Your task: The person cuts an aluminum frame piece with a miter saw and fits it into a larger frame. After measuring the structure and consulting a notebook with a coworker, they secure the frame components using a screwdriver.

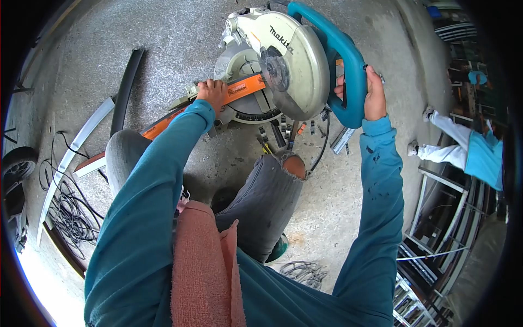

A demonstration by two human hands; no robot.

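A cream and teal miter saw (305,65) stands on the concrete floor in front of me. My right hand (375,94) is wrapped round its teal handle (357,82). Fingers bent, my left hand (213,94) presses on a long orange-covered profile (245,87) that lies across the saw's base (239,68). One end of the profile is beside the saw's clear blade guard (275,68); the other runs down left past my knee. The blade is hidden by its cover and guard.
Small cut pieces and tools (283,131) lie below the saw. Left are a silver strip (81,136), a black strip (126,92), coiled cable (71,212) and a wheel (19,163). At right, a person (463,147) stands near metal frames (436,201).
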